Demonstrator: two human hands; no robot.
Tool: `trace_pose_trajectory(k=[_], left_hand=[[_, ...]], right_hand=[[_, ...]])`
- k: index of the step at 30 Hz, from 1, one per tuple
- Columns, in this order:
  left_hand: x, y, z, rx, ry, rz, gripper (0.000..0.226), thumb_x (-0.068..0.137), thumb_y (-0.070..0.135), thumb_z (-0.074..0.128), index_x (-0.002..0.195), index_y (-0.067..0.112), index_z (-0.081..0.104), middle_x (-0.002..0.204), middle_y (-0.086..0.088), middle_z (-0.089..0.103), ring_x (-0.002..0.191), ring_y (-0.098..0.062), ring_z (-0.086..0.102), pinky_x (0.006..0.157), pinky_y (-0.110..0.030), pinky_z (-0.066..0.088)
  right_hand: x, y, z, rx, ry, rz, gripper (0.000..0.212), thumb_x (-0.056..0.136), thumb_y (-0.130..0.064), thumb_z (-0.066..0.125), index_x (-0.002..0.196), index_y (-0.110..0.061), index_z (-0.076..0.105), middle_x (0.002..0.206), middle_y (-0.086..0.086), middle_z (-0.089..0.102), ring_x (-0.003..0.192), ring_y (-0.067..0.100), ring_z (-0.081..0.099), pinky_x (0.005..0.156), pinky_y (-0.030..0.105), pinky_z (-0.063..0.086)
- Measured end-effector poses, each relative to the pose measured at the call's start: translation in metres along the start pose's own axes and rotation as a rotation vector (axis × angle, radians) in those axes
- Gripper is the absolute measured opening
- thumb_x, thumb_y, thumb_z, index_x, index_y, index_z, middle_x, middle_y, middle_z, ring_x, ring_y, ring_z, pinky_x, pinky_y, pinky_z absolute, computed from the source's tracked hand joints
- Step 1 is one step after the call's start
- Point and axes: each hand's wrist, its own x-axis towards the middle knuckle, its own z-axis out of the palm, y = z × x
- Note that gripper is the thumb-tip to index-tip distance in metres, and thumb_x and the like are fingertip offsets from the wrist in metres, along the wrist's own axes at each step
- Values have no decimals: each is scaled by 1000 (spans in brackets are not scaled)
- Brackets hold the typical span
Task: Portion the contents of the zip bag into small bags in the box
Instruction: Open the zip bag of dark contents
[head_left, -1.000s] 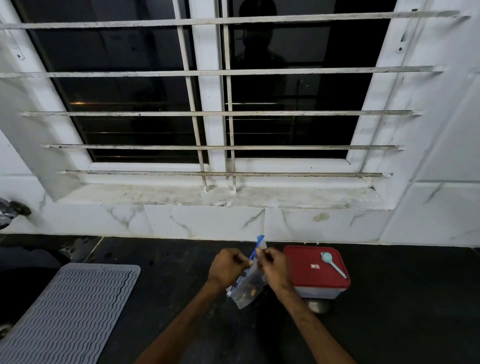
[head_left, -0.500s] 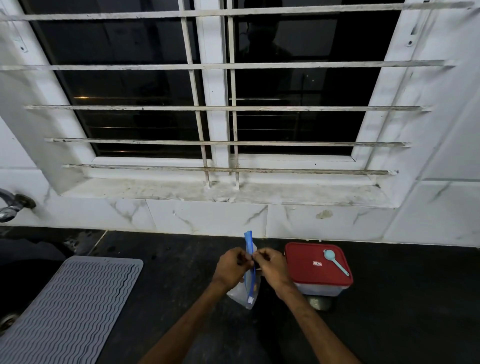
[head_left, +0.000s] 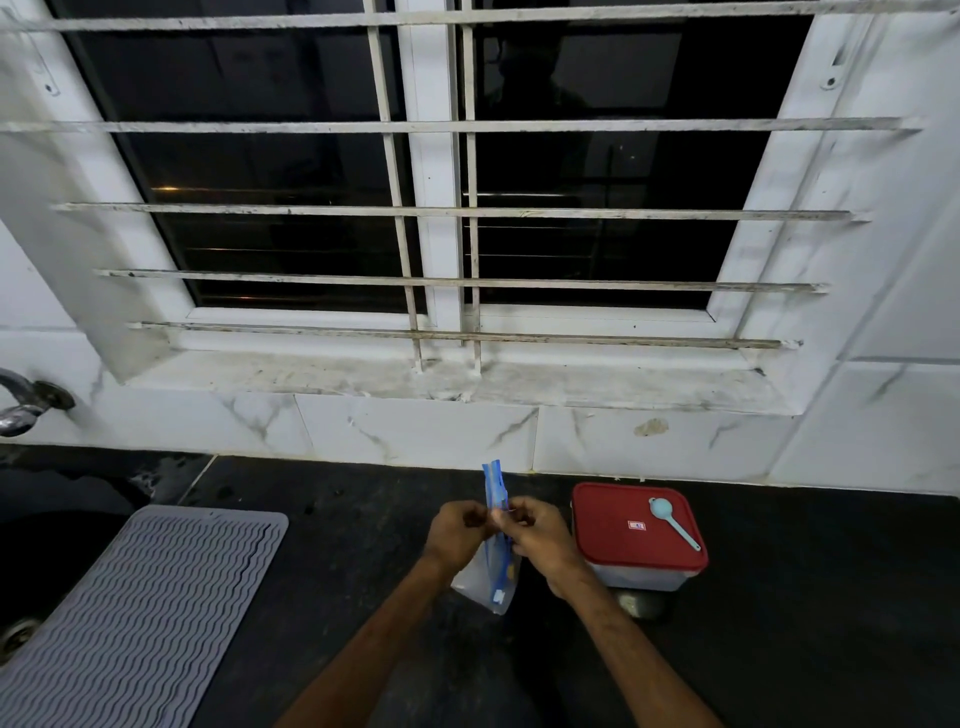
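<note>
A clear zip bag (head_left: 491, 579) with a blue zip strip hangs edge-on above the dark counter, a few brownish pieces showing inside it. My left hand (head_left: 458, 527) pinches one side of its top and my right hand (head_left: 537, 532) pinches the other side, fingers curled. To the right stands a box (head_left: 640, 538) with a red lid, closed. A light blue spoon (head_left: 672, 522) lies on that lid. No small bags are visible.
A grey ribbed mat (head_left: 130, 618) lies at the left on the black counter (head_left: 810, 623). A metal tap (head_left: 23, 405) juts from the white tiled wall at far left. A barred window with a dusty sill (head_left: 447, 379) rises behind.
The bag has turned from a slanted, broadside view to hanging upright and edge-on between my hands. Both hands stay at its top.
</note>
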Motion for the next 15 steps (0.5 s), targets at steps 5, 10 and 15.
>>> trace_pose_trajectory(k=[5,10,15], left_hand=[[-7,-3,5,-211,-30,-98,26,82,9,76,97,10,54,94,-8,65,84,-17,65,58,-25,55],[-7,-2,13,-7,-8,-101,18,87,14,70,78,-2,66,72,-10,66,63,-16,64,57,-31,58],[-13,18,4,-437,79,-268,29,87,-7,43,66,2,59,69,-15,62,64,-25,61,59,-35,56]], right_hand=[[6,1,-7,-130,68,-16,9,91,-12,62,86,-7,66,87,9,72,80,17,66,74,35,55],[13,-2,-5,-227,103,32,10,92,-4,52,94,-1,62,87,10,67,79,19,61,76,37,51],[23,2,-9,-97,258,143,18,87,2,45,99,-9,56,91,7,61,82,22,57,71,30,44]])
